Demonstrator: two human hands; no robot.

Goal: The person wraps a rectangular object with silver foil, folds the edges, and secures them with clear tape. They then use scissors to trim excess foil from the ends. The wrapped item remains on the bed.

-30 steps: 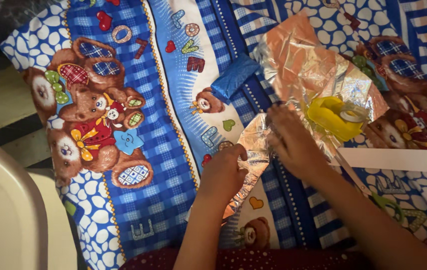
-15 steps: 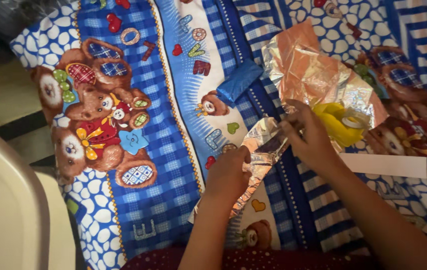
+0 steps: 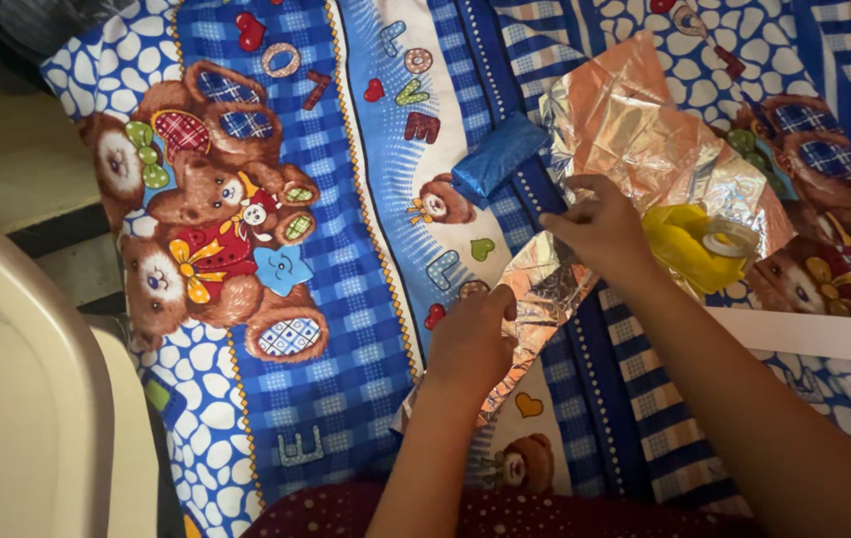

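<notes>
Fingers (image 3: 493, 311) of the left hand (image 3: 472, 344) curled down and pressed together on the lower part of the long foil strip (image 3: 535, 299), pinning it against the bedsheet (image 3: 346, 249) just below frame centre; fingers (image 3: 567, 227) of the right hand (image 3: 605, 234) pinched shut on the strip's upper end, right of centre, lifting that end slightly off the cloth. Foil strip thus stretched diagonally between the two hands, shiny and creased, lower tail running out under the left wrist toward the bottom of the frame. Underneath everything, spread across most of the picture: blue checked bedsheet with teddy bears, hearts and coloured letters. At the left edge, reaching from mid-height to the bottom left corner: pale plastic chair (image 3: 17, 399), with bare floor above it in the upper left. In the upper right, just beyond the right hand: large crumpled sheet of coppery-silver foil (image 3: 635, 130). Lying on its lower edge, touching it, to the right of the right hand: yellow tape dispenser (image 3: 690, 249) with a clear roll. Further right and lower, well apart from the fingers: white paper strip (image 3: 804, 334) lying flat. Above the hands, near the top centre, beside the big foil's left edge: small blue wrapped packet (image 3: 497, 157). Along the bottom edge: maroon dotted garment (image 3: 346, 513).
</notes>
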